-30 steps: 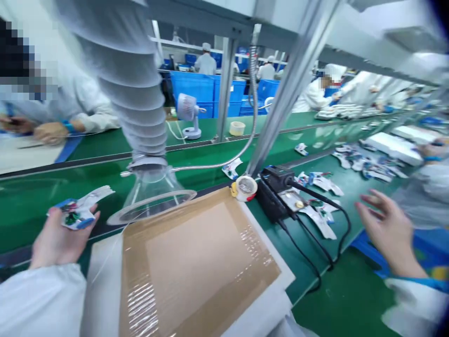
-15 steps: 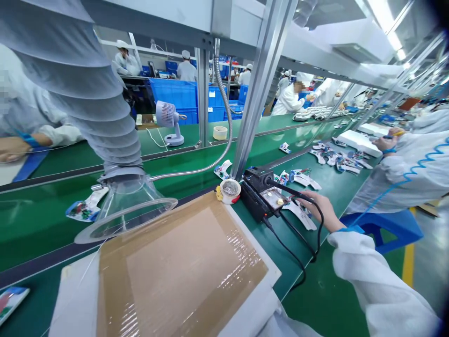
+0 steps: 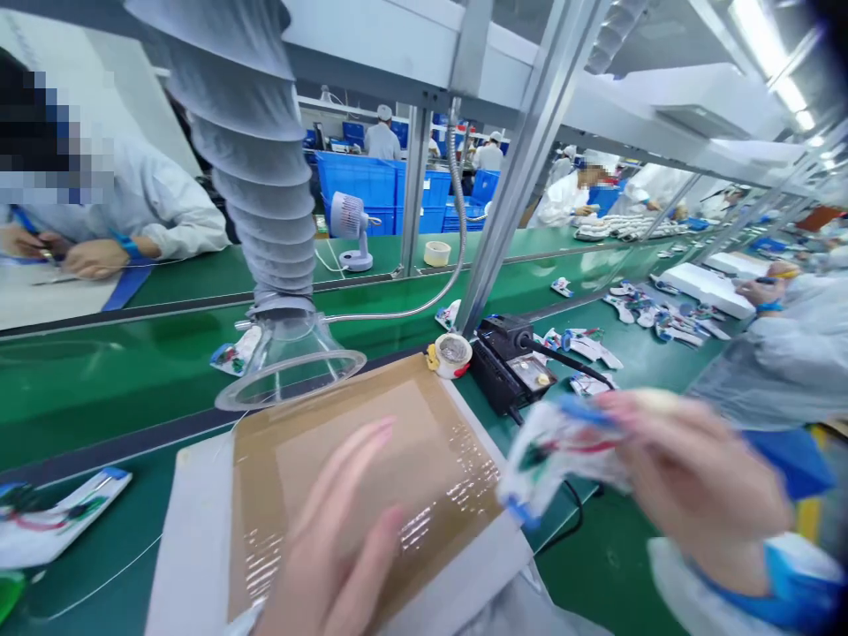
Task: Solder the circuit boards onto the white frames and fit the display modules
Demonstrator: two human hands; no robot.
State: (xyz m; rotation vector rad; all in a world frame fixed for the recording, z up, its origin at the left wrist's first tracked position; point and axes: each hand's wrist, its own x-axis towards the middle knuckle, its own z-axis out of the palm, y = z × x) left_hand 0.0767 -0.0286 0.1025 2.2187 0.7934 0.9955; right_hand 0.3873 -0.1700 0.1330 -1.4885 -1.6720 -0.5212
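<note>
My right hand point(image 3: 702, 468) is closed on one end of a white plastic housing with a green circuit board and red wire point(image 3: 553, 455), blurred by motion. The piece hangs in the air over the right edge of a board covered with brown tape point(image 3: 390, 424). My left hand point(image 3: 337, 539), fingers stretched and thumb apart, hovers above that taped board with nothing in it. Behind the held piece stands a black soldering station point(image 3: 494, 362), its iron in the holder. Beside it sits a small round pot point(image 3: 453, 353) with a yellow and red thing at its foot.
A clear fume hood point(image 3: 291, 371) on a grey duct hangs over the board's far left corner. Similar housings point(image 3: 59, 521) lie at left, and several more point(image 3: 662, 314) at right. A metal post point(image 3: 510, 177) rises behind the station. Co-workers sit left and right.
My right hand has come back from beyond the soldering station, now carrying a housing. My left hand has come into view over the taped board. The view has shifted left.
</note>
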